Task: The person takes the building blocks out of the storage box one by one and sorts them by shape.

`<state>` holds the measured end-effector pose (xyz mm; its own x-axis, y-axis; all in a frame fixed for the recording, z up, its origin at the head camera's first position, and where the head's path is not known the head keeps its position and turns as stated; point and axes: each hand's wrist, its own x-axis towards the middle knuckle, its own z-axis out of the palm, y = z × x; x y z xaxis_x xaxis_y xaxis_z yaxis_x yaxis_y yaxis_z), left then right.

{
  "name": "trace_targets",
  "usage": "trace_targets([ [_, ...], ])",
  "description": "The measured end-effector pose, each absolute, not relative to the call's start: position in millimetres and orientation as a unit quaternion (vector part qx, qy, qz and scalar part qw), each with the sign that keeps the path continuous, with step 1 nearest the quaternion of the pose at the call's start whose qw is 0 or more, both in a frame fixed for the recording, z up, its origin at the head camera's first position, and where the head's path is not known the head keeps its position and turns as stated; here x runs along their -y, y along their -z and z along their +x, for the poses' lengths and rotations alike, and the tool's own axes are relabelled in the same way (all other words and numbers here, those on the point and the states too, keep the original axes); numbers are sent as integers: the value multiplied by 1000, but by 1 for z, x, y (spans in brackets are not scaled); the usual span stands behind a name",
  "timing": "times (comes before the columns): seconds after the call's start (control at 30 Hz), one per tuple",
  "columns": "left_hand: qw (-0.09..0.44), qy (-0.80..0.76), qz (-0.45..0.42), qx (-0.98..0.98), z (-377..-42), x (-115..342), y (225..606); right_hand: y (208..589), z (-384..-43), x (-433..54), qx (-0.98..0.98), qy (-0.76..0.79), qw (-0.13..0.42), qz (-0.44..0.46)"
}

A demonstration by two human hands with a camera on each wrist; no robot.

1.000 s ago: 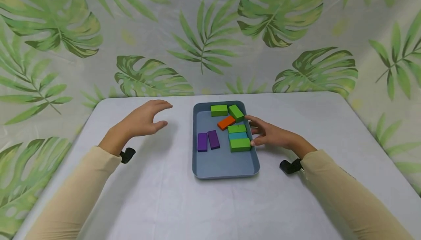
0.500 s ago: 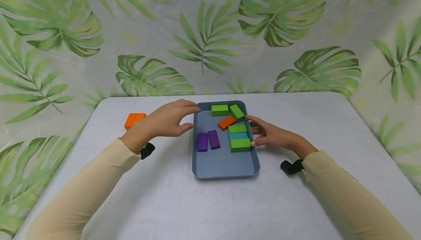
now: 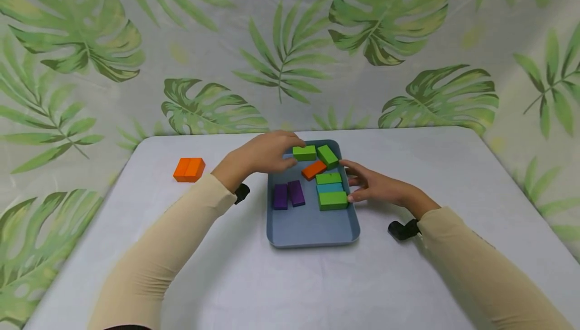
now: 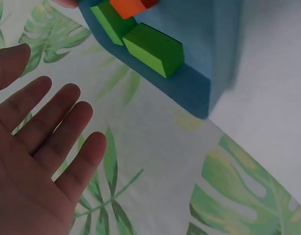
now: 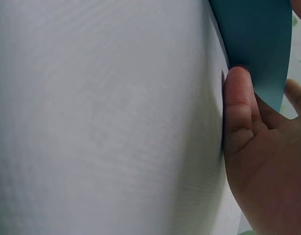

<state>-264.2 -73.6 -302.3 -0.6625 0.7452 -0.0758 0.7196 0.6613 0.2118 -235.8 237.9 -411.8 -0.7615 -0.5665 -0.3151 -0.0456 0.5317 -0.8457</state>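
My left hand (image 3: 272,151) hovers over the far left of a blue-grey tray (image 3: 312,232), thumb and fingers apart, near a green block (image 3: 304,154). In the left wrist view that green block (image 4: 152,49) lies in the tray beyond the spread fingers. Beside it in the head view sits a tilted green block (image 3: 328,156), with an orange block (image 3: 313,170) below. Further down, a teal block (image 3: 330,188) lies between two green ones, and two purple blocks (image 3: 281,197) lie to the left. My right hand (image 3: 373,186) rests its fingertips against the tray's right wall (image 5: 255,49).
Two orange blocks (image 3: 189,169) lie side by side on the white tablecloth (image 3: 290,290), left of the tray. A leaf-patterned cloth (image 3: 290,48) hangs behind the table's far edge.
My left hand has moved right, from left of the tray to over its far left part. This has uncovered the two orange blocks on the table. The right hand stays at the tray wall.
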Motion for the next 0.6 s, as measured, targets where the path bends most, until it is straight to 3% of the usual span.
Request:
trace_targets([
  [0.4,129,-117,377,-910,-286,27,339,412,-234,-239,-825,449,285,-190],
  [0.6,126,-128,364,-914,-291,17,351,411,-234,-239,-820,454,291,-192],
])
